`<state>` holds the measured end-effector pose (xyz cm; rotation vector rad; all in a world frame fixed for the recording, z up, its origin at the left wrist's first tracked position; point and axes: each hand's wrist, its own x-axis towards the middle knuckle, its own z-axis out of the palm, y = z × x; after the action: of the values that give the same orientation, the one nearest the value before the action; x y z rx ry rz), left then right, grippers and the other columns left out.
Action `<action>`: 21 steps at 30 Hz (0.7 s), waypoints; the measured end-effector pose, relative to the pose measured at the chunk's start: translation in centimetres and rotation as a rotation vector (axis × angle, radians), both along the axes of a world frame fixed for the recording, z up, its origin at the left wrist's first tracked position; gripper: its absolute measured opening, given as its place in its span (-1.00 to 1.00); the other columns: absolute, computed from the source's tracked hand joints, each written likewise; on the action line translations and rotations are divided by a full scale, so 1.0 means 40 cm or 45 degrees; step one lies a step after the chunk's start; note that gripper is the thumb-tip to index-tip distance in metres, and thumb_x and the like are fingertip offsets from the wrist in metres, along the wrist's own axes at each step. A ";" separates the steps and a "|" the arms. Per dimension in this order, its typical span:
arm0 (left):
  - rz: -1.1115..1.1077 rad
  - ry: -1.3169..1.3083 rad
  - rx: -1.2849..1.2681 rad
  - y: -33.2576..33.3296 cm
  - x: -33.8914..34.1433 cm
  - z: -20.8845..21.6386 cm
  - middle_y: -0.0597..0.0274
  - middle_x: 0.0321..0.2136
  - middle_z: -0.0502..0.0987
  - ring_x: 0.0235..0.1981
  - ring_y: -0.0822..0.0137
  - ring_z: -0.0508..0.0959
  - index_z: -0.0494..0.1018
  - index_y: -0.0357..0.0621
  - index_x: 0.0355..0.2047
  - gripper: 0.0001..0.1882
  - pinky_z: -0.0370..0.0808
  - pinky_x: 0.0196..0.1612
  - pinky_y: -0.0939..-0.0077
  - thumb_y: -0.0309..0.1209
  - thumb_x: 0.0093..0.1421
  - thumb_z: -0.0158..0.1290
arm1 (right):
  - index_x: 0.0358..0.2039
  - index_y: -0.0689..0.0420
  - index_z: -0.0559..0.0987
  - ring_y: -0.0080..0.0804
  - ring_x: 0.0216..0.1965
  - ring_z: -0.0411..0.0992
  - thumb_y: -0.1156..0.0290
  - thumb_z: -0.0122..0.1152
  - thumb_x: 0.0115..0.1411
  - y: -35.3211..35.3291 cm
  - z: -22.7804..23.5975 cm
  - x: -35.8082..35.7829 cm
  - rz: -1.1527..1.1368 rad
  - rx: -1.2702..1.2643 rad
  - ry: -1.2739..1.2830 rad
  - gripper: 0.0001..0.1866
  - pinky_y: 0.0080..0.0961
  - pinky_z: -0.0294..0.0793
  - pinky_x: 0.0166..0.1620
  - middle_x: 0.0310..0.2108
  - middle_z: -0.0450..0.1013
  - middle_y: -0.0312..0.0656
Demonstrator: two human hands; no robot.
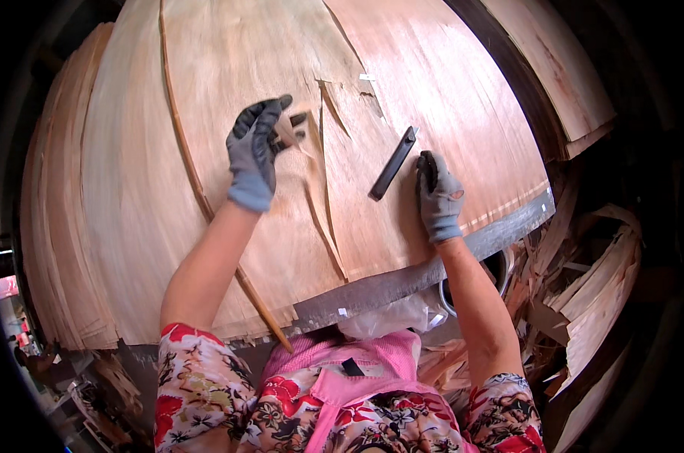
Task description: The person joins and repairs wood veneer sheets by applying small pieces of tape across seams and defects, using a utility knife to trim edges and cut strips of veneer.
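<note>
My left hand, in a grey glove with a dark palm, is raised over a broad pale wood veneer sheet. Its thumb and fingers close on a small veneer piece, slightly blurred. Just right of it, a split runs down the sheet, with a narrow loose strip along its edge. My right hand, also gloved, rests on the sheet with loosely bent fingers and nothing visible in them. Beside its fingertips lies a black utility knife, slanted and apart from the hand.
A long thin brown stick lies along the sheet on the left. Stacked veneer hangs at the left side, with more sheets at the far right. Torn veneer scraps are heaped lower right. A grey board edge shows along the front.
</note>
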<state>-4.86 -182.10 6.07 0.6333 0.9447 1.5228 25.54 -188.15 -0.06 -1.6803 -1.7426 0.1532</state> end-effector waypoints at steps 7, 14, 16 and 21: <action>-1.586 -0.362 -0.490 -0.367 0.067 0.163 -0.02 -0.03 0.59 -0.04 0.07 0.63 0.37 -0.16 0.21 -0.45 0.53 0.07 0.28 -0.20 0.27 0.15 | -0.10 0.02 0.52 0.02 -0.34 0.57 0.36 0.18 0.30 0.008 0.012 -0.020 0.011 -0.032 -0.003 -0.82 -0.20 0.50 -0.33 -0.36 0.58 -0.01; -0.125 2.222 0.570 -0.090 0.030 -0.031 -0.07 0.21 0.36 0.24 -0.05 0.37 0.31 -0.11 0.25 -0.36 0.33 0.28 0.15 -0.10 0.24 0.16 | -0.12 0.00 0.52 0.05 -0.38 0.56 0.32 0.18 0.31 0.011 0.010 -0.020 0.015 0.006 -0.070 -0.84 -0.16 0.49 -0.37 -0.40 0.57 -0.01; -0.134 2.144 0.429 -0.026 0.033 -0.053 -0.08 0.18 0.39 0.21 -0.05 0.38 0.42 -0.20 0.10 -0.39 0.30 0.26 0.12 0.00 0.22 0.15 | -0.13 0.00 0.53 0.04 -0.39 0.56 0.32 0.18 0.31 0.006 0.011 -0.020 0.003 0.020 -0.073 -0.84 -0.16 0.48 -0.38 -0.40 0.57 0.00; -0.167 2.356 0.282 -0.008 0.091 -0.072 0.01 0.18 0.40 0.28 0.05 0.30 0.53 -0.12 -0.07 -0.43 0.05 0.37 0.01 0.08 0.11 0.22 | -0.13 0.00 0.54 0.03 -0.40 0.57 0.33 0.19 0.31 0.007 -0.001 -0.003 0.008 0.032 -0.075 -0.85 -0.17 0.49 -0.39 -0.40 0.58 -0.02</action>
<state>-1.21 -182.41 3.17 2.3323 1.9246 0.5454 25.41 -187.87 -0.11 -1.6768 -1.7859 0.0854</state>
